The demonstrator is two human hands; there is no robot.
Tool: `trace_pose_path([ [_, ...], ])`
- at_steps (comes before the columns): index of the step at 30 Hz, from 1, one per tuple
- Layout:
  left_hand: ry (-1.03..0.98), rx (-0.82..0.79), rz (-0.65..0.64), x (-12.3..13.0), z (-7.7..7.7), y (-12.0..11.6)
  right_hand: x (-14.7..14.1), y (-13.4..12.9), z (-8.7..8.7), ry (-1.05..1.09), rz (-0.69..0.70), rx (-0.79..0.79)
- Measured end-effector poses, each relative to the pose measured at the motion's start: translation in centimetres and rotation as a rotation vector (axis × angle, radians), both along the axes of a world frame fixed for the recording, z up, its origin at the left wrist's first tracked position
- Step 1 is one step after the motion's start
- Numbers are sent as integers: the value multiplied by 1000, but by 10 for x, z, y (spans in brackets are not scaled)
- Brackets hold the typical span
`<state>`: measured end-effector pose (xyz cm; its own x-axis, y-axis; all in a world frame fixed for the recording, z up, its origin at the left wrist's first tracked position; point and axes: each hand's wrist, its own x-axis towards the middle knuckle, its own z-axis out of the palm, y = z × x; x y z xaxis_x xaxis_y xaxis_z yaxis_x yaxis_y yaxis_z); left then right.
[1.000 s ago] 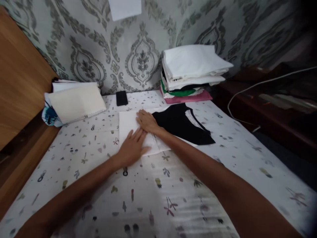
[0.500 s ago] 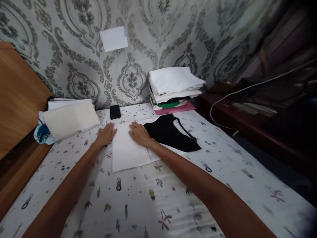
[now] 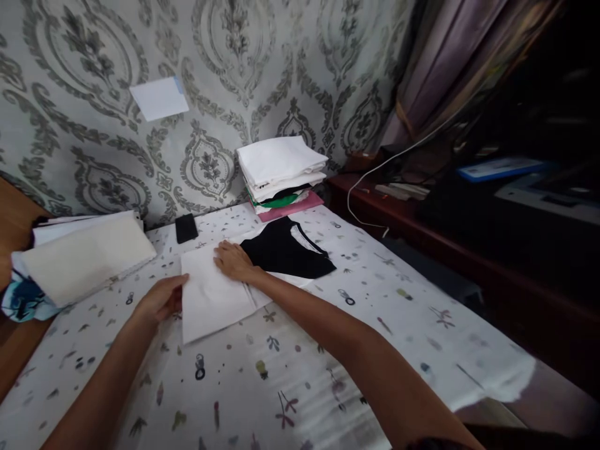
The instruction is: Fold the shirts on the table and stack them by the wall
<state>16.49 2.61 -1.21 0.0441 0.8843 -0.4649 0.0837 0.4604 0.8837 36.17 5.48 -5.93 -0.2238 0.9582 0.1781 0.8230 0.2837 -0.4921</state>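
Note:
A black and white shirt (image 3: 290, 253) lies folded on the bed, with its black neckline part to the right and its white part to the left. My left hand (image 3: 162, 297) is at the left edge of the white part, thumb on top and fingers curled by the edge, pinching it. On the white fabric, beside the black part, my right hand (image 3: 233, 261) lies flat with the fingers stretched out, pressing down.
Behind the shirt stands a stack of folded clothes (image 3: 281, 159), white on top. A black phone (image 3: 186, 229) lies near the wall. More folded cloth (image 3: 89, 256) sits at the left by a wooden board (image 3: 14, 219). A white cable (image 3: 349, 203) hangs at the right.
My left hand has moved from lying flat beside the shirt to gripping its left edge. The right hand stays flat on the fabric. The view has turned right.

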Motion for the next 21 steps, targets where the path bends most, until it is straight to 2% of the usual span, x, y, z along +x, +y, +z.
trace_pose_path([
  [3, -35, 106, 47, 21, 9, -12, -2, -1, 3, 10, -6, -3],
  [6, -91, 236, 97, 25, 20, -24, -14, -8, 10, 16, -5, -7],
  [10, -77, 279, 155, -5, 38, -47, -58, -29, 21, 55, 52, -14],
  [15, 32, 292, 204, -39, 63, -87, -114, -60, 30, 158, 167, 2],
  [18, 104, 349, 211, -36, 80, -97, -115, -67, 38, 295, 136, 17],
  [21, 155, 483, 90, -6, 91, -82, -85, -63, 48, 624, 13, -7],
])
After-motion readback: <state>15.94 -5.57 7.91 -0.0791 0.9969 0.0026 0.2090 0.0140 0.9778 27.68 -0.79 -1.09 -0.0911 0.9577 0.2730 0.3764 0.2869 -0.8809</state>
